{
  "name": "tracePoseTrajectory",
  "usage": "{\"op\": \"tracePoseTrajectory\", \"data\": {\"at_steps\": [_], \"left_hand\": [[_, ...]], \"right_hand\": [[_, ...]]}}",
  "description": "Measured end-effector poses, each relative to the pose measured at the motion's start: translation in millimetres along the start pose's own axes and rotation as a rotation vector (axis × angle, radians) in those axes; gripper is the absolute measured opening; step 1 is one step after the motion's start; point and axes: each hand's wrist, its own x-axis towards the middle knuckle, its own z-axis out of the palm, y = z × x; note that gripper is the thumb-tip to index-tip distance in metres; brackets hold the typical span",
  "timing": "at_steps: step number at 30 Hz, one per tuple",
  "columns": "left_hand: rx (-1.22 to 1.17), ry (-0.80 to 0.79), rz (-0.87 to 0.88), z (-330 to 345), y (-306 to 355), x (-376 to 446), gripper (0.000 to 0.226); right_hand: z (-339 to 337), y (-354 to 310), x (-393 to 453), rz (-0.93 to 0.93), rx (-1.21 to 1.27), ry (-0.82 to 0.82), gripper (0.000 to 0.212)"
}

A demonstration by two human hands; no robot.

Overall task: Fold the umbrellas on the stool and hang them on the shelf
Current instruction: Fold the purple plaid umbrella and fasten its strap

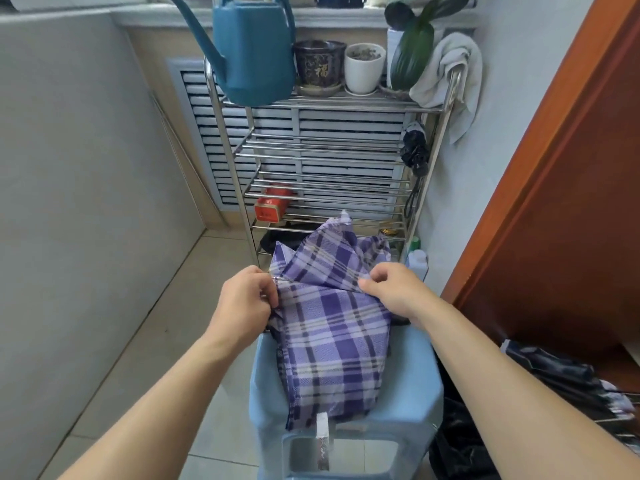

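- The purple plaid umbrella (334,327) lies along the top of the light blue stool (408,407), its loose canopy spilling past the stool's far edge toward the shelf (332,147).
- The left hand (244,299) pinches the canopy's left edge, fingers curled round the cloth by a thin metal rib tip.
- The right hand (394,289) pinches a fold of cloth at the canopy's right side, thumb and fingers pressed together on it.
- The umbrella's white strap (322,426) hangs at the near end, over an opening in the stool top.
- The shelf is a steel rack of rod tiers, just beyond the stool; its middle tiers hold nothing visible.
- A folded black umbrella (415,150) hangs on the shelf's right post, a cord loop dangling below it.
- Left of the stool, pale floor tiles (145,348) run to a grey wall (69,168).
- To the right, an orange-brown door panel (561,188) stands close, with dark umbrellas (561,375) lying at its foot.
- On the top tier: a blue watering can (254,46), a dark pot (320,64), a white pot (364,65), a leafy plant (412,46), and a white towel (450,74) draped on the right rail.
- A red tin (273,204) sits on a lower tier.
- A louvred vent (311,133) covers the wall behind the shelf.
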Motion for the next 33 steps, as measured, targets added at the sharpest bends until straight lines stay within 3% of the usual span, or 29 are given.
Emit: {"op": "tracePoseTrajectory", "data": {"at_steps": [3,5,8,11,14,17,21,22,25,28,33], "left_hand": [[0.061,0.071,0.241,-1,-8,-9,0.047],[0.14,0.073,0.402,-5,-9,-15,0.037],[0.245,-0.066,0.525,-11,-17,-26,0.036],[0.35,-0.222,0.381,-17,-36,-42,0.036],[0.352,-0.102,0.135,-30,-28,-53,0.042],[0.002,0.133,-0.019,-50,15,-58,0.039],[-0.421,-0.049,0.073,-50,81,-77,0.009],[-0.422,-0.076,0.116,-43,92,-81,0.02],[-0.253,-0.001,0.337,-19,114,-83,0.049],[-0.103,0.095,0.556,0,128,-81,0.061],[0.235,0.221,0.71,18,133,-75,0.033]], "right_hand": [[-6,-2,-20,-0.137,0.162,0.029,0.025],[-11,0,-33,-0.187,0.375,-0.035,0.025],[-19,2,-53,-0.215,0.58,-0.166,0.028],[-22,2,-70,-0.235,0.533,-0.259,0.052],[-24,-1,-85,-0.239,0.621,-0.319,0.062],[-31,-5,-102,-0.311,0.814,-0.255,0.054],[-38,-7,-120,-0.389,0.769,-0.014,0.045],[-37,-8,-123,-0.403,0.705,0.043,0.041],[-35,-8,-127,-0.439,0.56,0.125,0.033],[-29,-10,-131,-0.458,0.526,0.102,0.036],[-23,-4,-132,-0.445,0.462,0.056,0.049]]}}
